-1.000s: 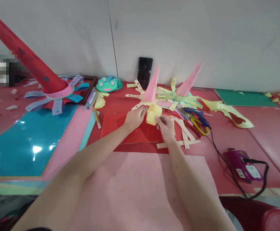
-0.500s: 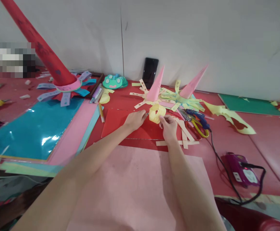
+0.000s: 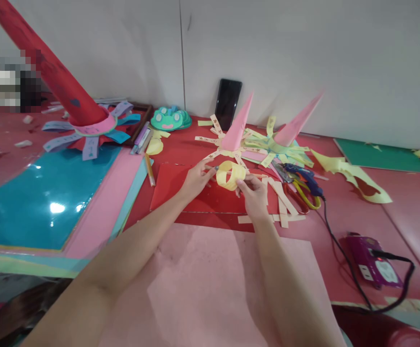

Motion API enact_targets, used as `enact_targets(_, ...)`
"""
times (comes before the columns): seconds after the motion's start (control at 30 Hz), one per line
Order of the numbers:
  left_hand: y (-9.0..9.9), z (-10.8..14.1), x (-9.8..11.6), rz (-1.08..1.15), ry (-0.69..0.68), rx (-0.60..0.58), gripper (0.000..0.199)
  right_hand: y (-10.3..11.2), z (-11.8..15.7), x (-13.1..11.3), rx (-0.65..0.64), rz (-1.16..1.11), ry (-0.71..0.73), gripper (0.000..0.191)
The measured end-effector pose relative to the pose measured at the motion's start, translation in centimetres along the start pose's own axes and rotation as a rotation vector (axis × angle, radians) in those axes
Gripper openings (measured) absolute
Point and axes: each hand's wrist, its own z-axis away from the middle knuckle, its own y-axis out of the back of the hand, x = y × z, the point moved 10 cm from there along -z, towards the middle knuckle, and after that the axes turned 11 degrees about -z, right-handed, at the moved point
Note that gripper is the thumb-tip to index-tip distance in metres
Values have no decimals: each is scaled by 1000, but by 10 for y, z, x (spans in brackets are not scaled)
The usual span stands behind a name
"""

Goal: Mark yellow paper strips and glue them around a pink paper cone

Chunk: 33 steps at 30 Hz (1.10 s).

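Observation:
A ring of pale yellow paper point(image 3: 241, 169) is held up over the red board point(image 3: 170, 188). My right hand point(image 3: 256, 195) pinches its lower right side between thumb and fingers. At the ring's left edge is my left hand point(image 3: 196, 179), fingers bent together around something small with a dark tip, too small to name. Just behind the ring stands a pink paper cone point(image 3: 237, 130) with patterned strips spreading from its base. A second pink cone point(image 3: 296, 123) leans to its right. Cut paper strips point(image 3: 283, 197) lie beside my right hand.
Scissors with yellow handles point(image 3: 309, 196) and a blue glue gun point(image 3: 306, 179) lie at the right, its cable running to a purple power box point(image 3: 372, 262). A phone point(image 3: 228, 103) leans against the wall. At the left, a tall red cone point(image 3: 61, 77) stands near blue sheets point(image 3: 47, 193).
The yellow ring has turned so its opening faces me more, and it sits slightly further left against the board. My left fingers have spread a little. The view has shifted slightly.

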Motion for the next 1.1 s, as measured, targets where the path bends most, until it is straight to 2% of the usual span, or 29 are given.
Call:
enact_targets(0.27,-12,-2,1,-17,-73,-91,12,-17,10,-14,-55,-45,-22,20)
enact_targets(0.47,-6,-2,4,-3,-81,-34,8,-15,11,-10,-66,-44,-39,20)
enact_targets(0.53,-3,-2,5,36,-73,-16,8,-17,11,-9,-104,-57,-30,22)
enact_targets(0.63,0,1,8,117,-79,-22,9,-23,11,-7,-187,-99,-35,37)
enact_targets(0.7,0,3,10,167,-83,-51,11,-19,9,-5,-151,-103,-49,49)
enact_targets(0.77,-2,4,12,207,-67,-85,8,-7,7,-4,-33,-59,-56,48)
enact_targets(0.87,-4,6,12,250,-26,-115,12,6,6,-6,95,68,-48,34)
enact_targets(0.93,-6,6,14,267,-15,-125,10,4,5,-5,82,167,-43,30)
enact_targets(1.1,-8,8,17,275,-35,-143,8,-13,7,3,-70,422,-35,26)
